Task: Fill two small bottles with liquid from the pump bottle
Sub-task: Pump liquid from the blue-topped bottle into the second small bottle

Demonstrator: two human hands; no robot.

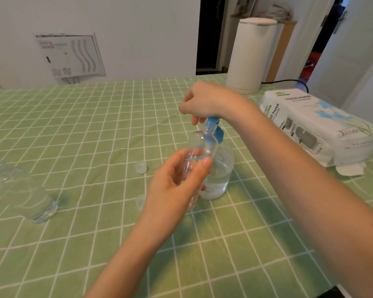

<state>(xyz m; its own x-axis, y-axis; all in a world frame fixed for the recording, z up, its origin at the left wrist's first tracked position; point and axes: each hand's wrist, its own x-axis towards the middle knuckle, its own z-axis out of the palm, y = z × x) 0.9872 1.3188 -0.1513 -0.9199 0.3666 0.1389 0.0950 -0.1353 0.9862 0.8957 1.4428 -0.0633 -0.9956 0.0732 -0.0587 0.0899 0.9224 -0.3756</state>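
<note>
My left hand (177, 186) grips a small clear bottle (199, 151), tilted, with its open neck up against the blue nozzle of the pump bottle (219, 168). The pump bottle is clear, partly full of clear liquid, and stands on the green checked tablecloth (95, 125). My right hand (205, 100) lies over the blue pump head (213, 127) with curled fingers around it. Two small clear caps (140, 167) (140, 201) lie on the cloth left of the bottles. I cannot make out the second small bottle.
A clear glass-like container (30, 198) lies at the left edge. A pack of tissue paper (314, 125) sits at the right, a white cylindrical appliance (250, 54) with a black cord at the back right. A wall is behind the table.
</note>
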